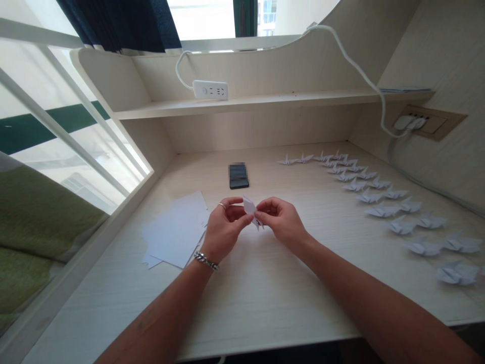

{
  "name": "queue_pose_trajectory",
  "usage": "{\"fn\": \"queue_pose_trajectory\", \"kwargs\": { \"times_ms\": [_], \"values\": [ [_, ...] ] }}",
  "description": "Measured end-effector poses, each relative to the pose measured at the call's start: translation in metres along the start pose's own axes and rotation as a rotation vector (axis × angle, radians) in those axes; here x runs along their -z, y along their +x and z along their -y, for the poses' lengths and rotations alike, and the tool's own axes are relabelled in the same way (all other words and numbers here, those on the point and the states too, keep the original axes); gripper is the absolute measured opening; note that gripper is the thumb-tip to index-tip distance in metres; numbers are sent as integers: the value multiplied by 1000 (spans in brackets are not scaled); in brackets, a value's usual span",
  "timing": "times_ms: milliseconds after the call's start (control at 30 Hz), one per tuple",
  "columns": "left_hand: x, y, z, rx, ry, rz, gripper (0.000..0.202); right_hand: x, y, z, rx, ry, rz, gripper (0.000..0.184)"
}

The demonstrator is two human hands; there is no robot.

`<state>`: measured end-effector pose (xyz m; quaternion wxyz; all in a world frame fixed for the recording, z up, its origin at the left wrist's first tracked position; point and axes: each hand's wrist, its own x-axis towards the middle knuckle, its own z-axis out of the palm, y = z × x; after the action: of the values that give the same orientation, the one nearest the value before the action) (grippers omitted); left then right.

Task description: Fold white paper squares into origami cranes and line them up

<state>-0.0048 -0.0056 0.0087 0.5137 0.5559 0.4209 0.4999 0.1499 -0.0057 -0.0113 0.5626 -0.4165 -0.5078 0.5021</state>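
Between both hands, above the middle of the desk, is a small piece of folded white paper [249,205], with narrow points at its lower end. My left hand [226,222], wearing a ring and a chain bracelet, pinches it from the left with thumb and fingers. From the other side, the thumb and index finger of my right hand [279,217] grip its right edge. Parts of the paper are hidden by the fingertips. Beside my left hand lies a loose stack of white paper sheets [176,227].
Rows of folded paper cranes [382,210] stand along the right side of the desk [242,303]. A phone [238,176] lies beyond my hands. A power strip [210,90] rests on the shelf [265,101], and its white cable [356,65] runs toward a wall socket [434,123].
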Motion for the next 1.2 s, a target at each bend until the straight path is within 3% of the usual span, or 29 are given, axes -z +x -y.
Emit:
{"fn": "queue_pose_trajectory", "kwargs": {
  "times_ms": [67, 167, 567, 900, 1200],
  "values": [
    [-1, 0, 1, -1, -30, -33, 44, 0, 0, 0, -10, 32, -27, 23],
    [-1, 0, 2, -3, -25, -64, 40, 0, 0, 1, -36, 79, -39, 25],
    [0, 2, 2, -2, -3, -48, 29, -2, -1, 8, -134, 174, -31, 32],
    [4, 0, -3, 43, 51, 35, 22, 4, -2, 16, -205, 187, 128, 21],
    [6, -2, -11, 29, 140, 70, 10, 7, -3, 15, -238, 266, 169, 16]
  ]
}}
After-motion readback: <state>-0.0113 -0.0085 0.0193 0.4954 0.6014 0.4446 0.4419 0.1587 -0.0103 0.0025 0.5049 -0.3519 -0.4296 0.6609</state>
